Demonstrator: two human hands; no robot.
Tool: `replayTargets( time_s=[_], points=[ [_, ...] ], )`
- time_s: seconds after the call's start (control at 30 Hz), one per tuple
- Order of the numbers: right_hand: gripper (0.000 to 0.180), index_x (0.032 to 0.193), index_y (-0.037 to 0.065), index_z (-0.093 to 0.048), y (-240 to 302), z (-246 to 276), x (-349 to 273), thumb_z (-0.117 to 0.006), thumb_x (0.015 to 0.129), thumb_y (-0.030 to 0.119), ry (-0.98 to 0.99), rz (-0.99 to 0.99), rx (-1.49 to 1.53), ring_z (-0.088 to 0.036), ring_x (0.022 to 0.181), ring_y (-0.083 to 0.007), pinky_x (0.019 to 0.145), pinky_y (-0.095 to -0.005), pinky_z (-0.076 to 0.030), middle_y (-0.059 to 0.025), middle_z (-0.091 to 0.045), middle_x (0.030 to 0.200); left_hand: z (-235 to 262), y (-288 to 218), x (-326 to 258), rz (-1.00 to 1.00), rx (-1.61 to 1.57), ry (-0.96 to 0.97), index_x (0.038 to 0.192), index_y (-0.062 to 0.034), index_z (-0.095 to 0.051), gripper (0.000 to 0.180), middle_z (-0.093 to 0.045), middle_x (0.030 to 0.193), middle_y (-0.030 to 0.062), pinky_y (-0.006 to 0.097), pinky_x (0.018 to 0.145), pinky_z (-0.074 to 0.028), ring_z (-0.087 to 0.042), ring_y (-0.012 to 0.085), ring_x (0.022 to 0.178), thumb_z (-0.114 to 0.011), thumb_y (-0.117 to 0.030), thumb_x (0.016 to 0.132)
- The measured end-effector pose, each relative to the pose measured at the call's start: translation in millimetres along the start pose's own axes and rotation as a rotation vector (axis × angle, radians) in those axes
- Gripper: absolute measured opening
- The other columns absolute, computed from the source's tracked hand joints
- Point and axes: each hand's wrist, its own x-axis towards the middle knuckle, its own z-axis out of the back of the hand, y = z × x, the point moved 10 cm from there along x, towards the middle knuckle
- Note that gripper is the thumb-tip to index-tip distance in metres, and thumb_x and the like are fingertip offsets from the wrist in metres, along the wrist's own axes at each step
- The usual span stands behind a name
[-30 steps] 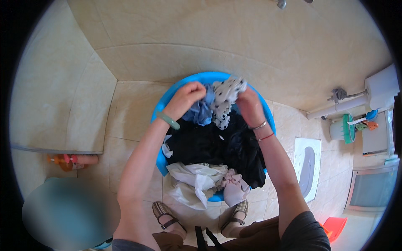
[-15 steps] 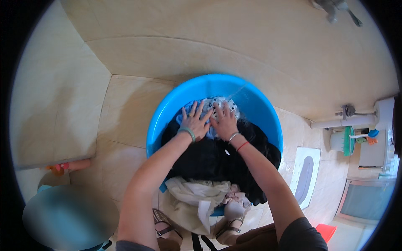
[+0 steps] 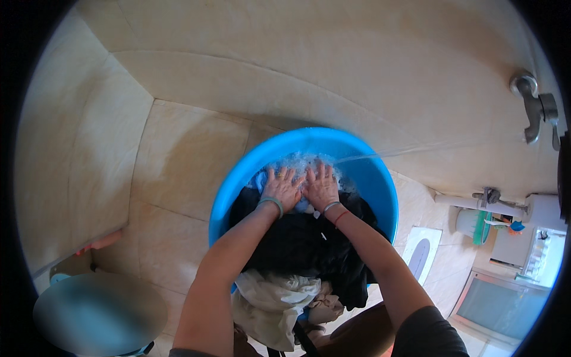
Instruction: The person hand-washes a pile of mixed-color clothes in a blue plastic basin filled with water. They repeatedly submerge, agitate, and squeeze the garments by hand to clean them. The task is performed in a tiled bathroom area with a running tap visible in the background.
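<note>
Head view, from above, one person bent over a washing basin.

Item: left hand [image 3: 282,188], palm down, fingers spread, pressed on wet cloth at the far part of the load; a green bangle [image 3: 273,202] sits at the wrist. Item: right hand [image 3: 322,189], likewise flat with fingers fanned, just beside the left, thumbs nearly meeting; it wears a silver bangle [image 3: 331,206] and, further up the forearm, a red cord [image 3: 341,218].

Item: blue basin [image 3: 380,184], round, on the tiled floor [image 3: 172,160], holding the laundry. Contents: blue cloth [image 3: 261,180] by the left fingers; black clothing [image 3: 291,238] across the middle, under both wrists; off-white cloth [image 3: 270,303] spilling over the near rim; dull pink cloth [image 3: 325,304] beside it, on the right.

Item: white foam [image 3: 300,160], around and beyond the fingertips. Item: thin water stream [image 3: 369,156], slanting in from the metal tap [image 3: 532,110] on the wall [image 3: 333,65] at right.

Surroundings: white squat pan [image 3: 423,253] in the floor, right of the basin; green-rimmed bucket [image 3: 467,223] further off; a blurred teal round object [image 3: 100,312] at lower left.
</note>
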Motion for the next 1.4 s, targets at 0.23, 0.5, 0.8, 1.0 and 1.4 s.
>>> replayTargets(
  time_s=[0.23,0.5,0.8,1.0,1.4],
  points=[
    [0.052,0.136,0.009,-0.05,-23,-19,11,-0.057,0.086,0.02,-0.027,-0.14,-0.015,-0.053,0.117,-0.041,0.078,-0.0438,-0.058,-0.0232,-0.046,0.137,0,7,27,-0.041,-0.099,-0.046,0.14,-0.0223,-0.052,0.046,-0.051,0.143,0.0164,0.059,0.11,-0.024,-0.045,0.0364,0.132,-0.044,-0.034,0.096],
    [0.034,0.122,0.005,-0.056,-40,-23,20,-0.05,0.091,0.017,0.019,-0.239,0.15,-0.063,0.102,-0.0409,0.077,-0.0482,-0.056,-0.0254,-0.053,0.129,12,7,36,0.024,-0.09,0.113,0.146,-0.021,-0.044,0.051,-0.047,0.146,0.018,0.053,0.113,-0.025,-0.044,0.0346,0.134,-0.044,-0.033,0.097],
    [0.057,0.141,0.016,-0.042,-43,7,-2,-0.062,0.092,0.036,-0.093,-0.324,0.525,-0.055,0.116,-0.0429,0.095,-0.0497,-0.048,-0.0237,-0.047,0.135,21,-17,-48,-0.107,0.085,0.185,0.141,-0.0385,-0.048,0.049,0.001,0.166,0.0052,0.071,0.113,-0.011,0.001,0.0354,0.151,-0.059,-0.04,0.094],
    [0.094,0.156,0.023,-0.02,-17,27,-52,-0.074,0.08,0.037,-0.09,0.073,0.617,-0.037,0.138,-0.0427,0.108,-0.0522,-0.038,-0.0221,-0.019,0.159,36,-18,-68,-0.175,0.002,0.291,0.129,-0.033,-0.063,0.035,-0.025,0.161,0.0106,0.053,0.117,-0.024,-0.014,0.0384,0.149,-0.058,-0.041,0.095],
    [0.08,0.152,0.021,-0.037,-37,89,-190,-0.063,0.087,0.06,0.4,0.109,0.563,-0.02,0.147,-0.0393,0.12,-0.048,-0.019,-0.0168,-0.032,0.157,111,-141,-200,-0.296,-0.115,0.514,0.156,-0.0284,-0.026,0.103,-0.012,0.162,0.0227,0.058,0.118,-0.012,-0.008,0.0408,0.15,-0.065,-0.076,0.073]
  ],
)
